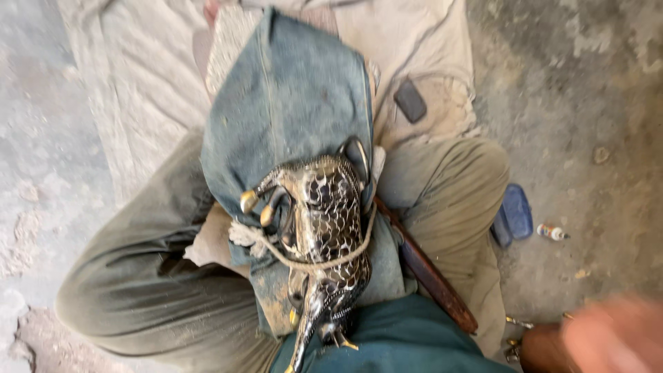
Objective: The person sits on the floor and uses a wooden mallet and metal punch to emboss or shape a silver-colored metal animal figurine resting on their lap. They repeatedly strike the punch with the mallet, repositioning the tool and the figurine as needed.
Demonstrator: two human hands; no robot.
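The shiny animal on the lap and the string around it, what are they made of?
The animal figure looks like polished metal, perhaps brass: it gleams, with golden horn tips and a dark scaly pattern. The string seems to be rough plant-fibre rope, pale tan and frayed at its knot. The cloth underneath looks like worn, dusty blue fabric.

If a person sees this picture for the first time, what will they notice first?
First, the dark patterned metal animal figure with brass-tipped horns, tied by rope onto blue denim cloth across the person's lap. Next, a blurred hand at the lower right, and a blue sandal on the dusty floor.
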